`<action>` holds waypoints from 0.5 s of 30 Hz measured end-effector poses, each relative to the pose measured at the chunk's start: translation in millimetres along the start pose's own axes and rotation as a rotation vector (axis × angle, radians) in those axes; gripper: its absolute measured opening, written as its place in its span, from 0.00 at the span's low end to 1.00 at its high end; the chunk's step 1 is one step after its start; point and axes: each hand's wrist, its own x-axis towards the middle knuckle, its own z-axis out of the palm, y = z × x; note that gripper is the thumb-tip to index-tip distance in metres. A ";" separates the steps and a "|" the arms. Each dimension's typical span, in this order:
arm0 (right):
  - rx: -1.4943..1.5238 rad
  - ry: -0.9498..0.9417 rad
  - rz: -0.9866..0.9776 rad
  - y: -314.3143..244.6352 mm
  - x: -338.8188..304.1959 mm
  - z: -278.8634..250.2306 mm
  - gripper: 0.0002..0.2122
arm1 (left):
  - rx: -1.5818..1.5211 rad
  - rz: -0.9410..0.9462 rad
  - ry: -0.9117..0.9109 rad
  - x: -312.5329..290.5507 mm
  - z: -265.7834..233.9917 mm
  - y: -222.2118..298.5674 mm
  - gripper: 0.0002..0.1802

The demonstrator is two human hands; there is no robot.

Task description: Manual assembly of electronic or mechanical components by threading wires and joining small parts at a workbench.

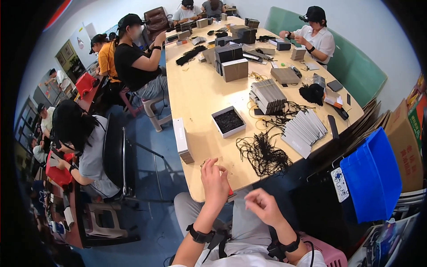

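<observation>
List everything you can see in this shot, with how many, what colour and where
Table: one, pale wood, running up the middle.
Loose cords: one tangled pile, black, near table end.
Open tray: one, white with dark contents, mid table.
Long box: one, white, left table edge.
Fanned cards: one spread, grey-white, right of the cords.
Card stacks: several, grey-brown, further up the table.
Bin: one, blue, lower right.
Cardboard carton: one, brown, behind the bin.
Seated people: several, along both sides and at left desks.
Left hand: at the table's near edge, fingers pinched on something small.
Right hand: loosely curled above the lap, off the table.
</observation>
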 end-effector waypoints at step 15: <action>-0.123 0.372 -0.230 23.2 30.0 34.3 0.09 | -0.177 -0.003 -0.038 -34.9 -10.1 18.8 0.07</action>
